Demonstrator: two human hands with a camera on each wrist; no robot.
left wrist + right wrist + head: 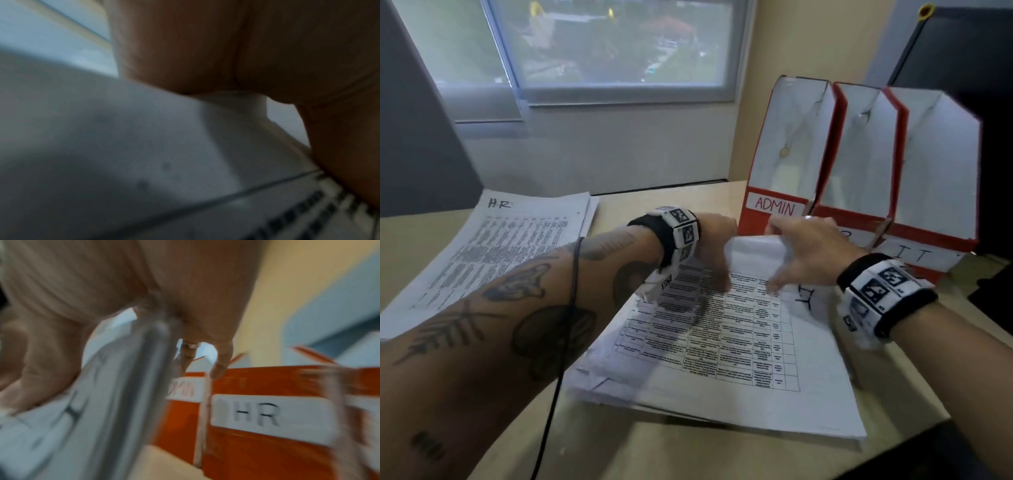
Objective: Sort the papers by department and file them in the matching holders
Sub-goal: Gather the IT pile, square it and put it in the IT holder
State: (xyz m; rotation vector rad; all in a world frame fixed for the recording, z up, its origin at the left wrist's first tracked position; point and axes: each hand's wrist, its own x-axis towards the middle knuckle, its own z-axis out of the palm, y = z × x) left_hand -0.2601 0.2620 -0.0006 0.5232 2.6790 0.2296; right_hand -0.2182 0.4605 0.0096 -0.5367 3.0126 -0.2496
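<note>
Your left hand [714, 248] and right hand [803, 251] are pinching the curled white printed sheet [753, 250], lifting it to expose the handwritten department mark beneath.

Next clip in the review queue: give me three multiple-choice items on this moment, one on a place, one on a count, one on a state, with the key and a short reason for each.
1. Where does the pile marked H.R lie?
A. inside the ADMIN holder
B. on the desk, left of the hands
C. under the window blind

2. How many red-and-white holders stand on the desk?
A. two
B. three
C. five

3. What is the right hand doing?
A. lifting the top sheet's far edge
B. resting flat on bare desk
C. gripping a pen

Key: 1 B, the pile sits flat at the desk's left. 2 B, the ADMIN holder, the HR holder and the IT holder stand side by side. 3 A, its fingers curl the top sheet up off the stack.
</note>
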